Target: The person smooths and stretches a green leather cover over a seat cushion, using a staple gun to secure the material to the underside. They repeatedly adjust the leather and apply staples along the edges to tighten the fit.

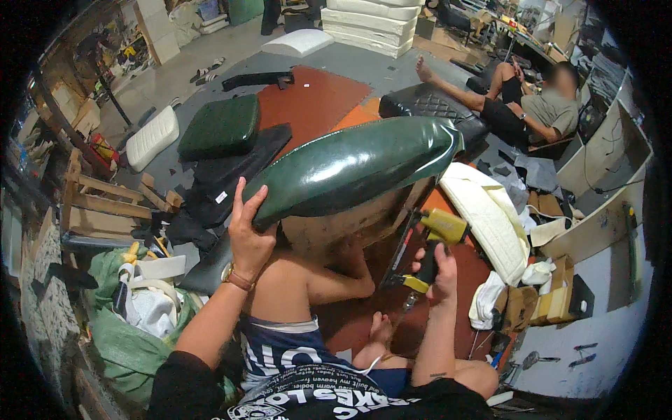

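A glossy dark green padded seat cushion [350, 168] is tilted up on its edge in front of me. My left hand [252, 239] grips its left end, two fingers stretched along the cover and the rest curled by the edge. Some gathered folds show in the cover at the right end. Below the cushion a tan board-like underside [336, 234] faces me. My right hand [439, 271] is closed round the black handle of a yellow air staple gun [446, 225]. The gun is held just below and right of the cushion, apart from it, with a hose fitting at its base.
Another green cushion [220, 126] and a white foam pad [152, 138] lie at the left. A cream foam piece [486, 217] leans at the right, near a black quilted seat [427, 105]. A person [553, 105] sits at the far right. A green sack [126, 350] stands near left.
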A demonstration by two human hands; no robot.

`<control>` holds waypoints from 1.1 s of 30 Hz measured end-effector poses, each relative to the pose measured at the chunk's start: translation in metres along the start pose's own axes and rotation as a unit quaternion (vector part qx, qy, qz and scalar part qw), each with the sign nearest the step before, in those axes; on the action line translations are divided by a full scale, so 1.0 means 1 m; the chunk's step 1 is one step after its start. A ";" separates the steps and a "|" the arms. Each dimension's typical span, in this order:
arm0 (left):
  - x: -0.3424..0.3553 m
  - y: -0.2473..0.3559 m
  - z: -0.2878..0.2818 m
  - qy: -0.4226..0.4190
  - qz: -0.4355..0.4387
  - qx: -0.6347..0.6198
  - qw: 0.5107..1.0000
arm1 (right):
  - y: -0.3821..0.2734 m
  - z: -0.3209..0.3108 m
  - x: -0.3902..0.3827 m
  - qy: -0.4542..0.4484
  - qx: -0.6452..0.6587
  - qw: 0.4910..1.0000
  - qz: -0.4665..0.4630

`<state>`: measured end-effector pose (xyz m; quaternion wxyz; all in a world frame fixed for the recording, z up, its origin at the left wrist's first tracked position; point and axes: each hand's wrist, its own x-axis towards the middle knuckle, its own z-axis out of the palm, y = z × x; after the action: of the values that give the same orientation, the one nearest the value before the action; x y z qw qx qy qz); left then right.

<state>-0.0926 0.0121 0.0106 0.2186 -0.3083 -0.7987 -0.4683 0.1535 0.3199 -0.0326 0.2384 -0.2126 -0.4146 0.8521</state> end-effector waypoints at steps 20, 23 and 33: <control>0.005 0.002 0.006 -0.001 0.004 -0.019 1.000 | 0.107 0.148 -0.002 -0.113 0.046 0.898 0.423; 0.005 0.004 0.003 -0.004 -0.004 -0.013 1.000 | 0.110 0.163 -0.006 -0.104 0.042 0.899 0.423; 0.013 -0.002 -0.031 -0.185 -0.062 -0.179 0.964 | 0.083 0.145 -0.002 -0.151 -0.121 0.892 0.409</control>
<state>-0.1015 -0.0117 0.0322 -0.0210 -0.3732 -0.7462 -0.5508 0.0544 0.1855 -0.0174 -0.2238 -0.2594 -0.4222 0.8393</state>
